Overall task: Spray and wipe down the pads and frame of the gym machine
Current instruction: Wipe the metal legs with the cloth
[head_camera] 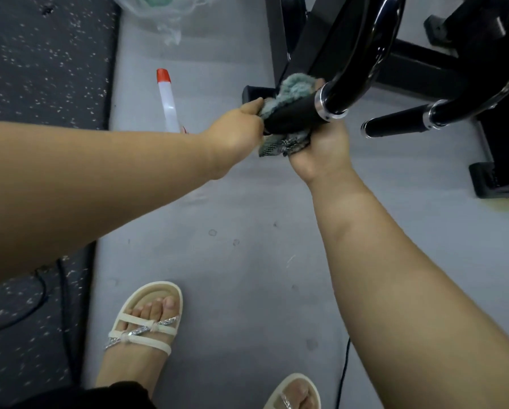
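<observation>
No readable text anywhere in view.

The spray bottle (168,101) lying on the floor left of the gym machine (362,51) shows only a plain white body and an orange-red cap, with no legible label. The black handle grips, the chrome collars and the frame carry no brand, number or sign that can be made out.

Clear plastic bag (158,13) (floor, crumpled)

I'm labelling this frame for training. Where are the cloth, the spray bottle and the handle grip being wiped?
cloth (295,84), head view, fluffy upper fold above the grip
spray bottle (168,101), head view, white body
handle grip (291,115), head view, black sleeve
</observation>
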Available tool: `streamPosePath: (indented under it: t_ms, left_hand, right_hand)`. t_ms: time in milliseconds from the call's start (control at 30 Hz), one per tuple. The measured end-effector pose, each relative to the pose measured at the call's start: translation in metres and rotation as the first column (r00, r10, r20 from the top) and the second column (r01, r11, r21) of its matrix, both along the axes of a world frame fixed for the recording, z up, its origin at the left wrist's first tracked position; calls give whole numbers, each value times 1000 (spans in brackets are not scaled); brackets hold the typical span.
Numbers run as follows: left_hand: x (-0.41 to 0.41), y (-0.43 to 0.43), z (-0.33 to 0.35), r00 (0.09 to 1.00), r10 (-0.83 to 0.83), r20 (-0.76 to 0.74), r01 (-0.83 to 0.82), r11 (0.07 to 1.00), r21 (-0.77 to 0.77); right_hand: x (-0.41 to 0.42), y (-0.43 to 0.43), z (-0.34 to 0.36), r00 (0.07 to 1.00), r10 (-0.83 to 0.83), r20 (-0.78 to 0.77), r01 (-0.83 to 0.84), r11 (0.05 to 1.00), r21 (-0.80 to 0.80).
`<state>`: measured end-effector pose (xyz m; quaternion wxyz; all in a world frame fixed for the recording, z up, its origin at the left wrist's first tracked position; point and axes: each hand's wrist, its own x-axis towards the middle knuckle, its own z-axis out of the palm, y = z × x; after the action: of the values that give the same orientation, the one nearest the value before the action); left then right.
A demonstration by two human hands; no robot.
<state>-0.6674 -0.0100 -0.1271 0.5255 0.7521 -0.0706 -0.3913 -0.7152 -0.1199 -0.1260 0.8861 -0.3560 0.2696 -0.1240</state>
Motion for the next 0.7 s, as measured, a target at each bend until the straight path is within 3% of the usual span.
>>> streamPosePath:
  t_ms: [67, 133, 267, 333, 500, 600, 700]
  left_hand:
    - [-2, -2, -3, 1000, 8, -5, -8, 999, -44]
    - [-3, -3, -7, 1000, 21, -8, -22, 997, -80]
    - [-8, -5, -4, 999, 37, -13, -38, 995, -91]
    - [-9, -4, 1, 998, 63, -31, -65, 996, -69]
    - [-5, -2, 2, 998, 55, 23, -52, 993, -106]
    - [-6, 2, -2, 993, -3, 122, 22, 987, -157]
    - [-4, 6, 0, 994, 84, -73, -101, 956, -275]
  right_hand:
    - [-9, -4, 5, 985, -62, 159, 41, 990, 135]
    - [-11, -3, 5, 979, -101, 176, 82, 990, 112]
    - [-4, 16, -12, 975, -187, -124, 168, 975, -143]
    - [-1, 26, -13, 935, -211, -285, 169, 972, -163]
    - [2, 26, 17, 922, -255, -292, 318, 928, 193]
    - [-10, 17, 41, 941, -218, -258, 298, 894, 334]
    - [-11, 17, 50, 963, -146, -229, 233, 877, 420]
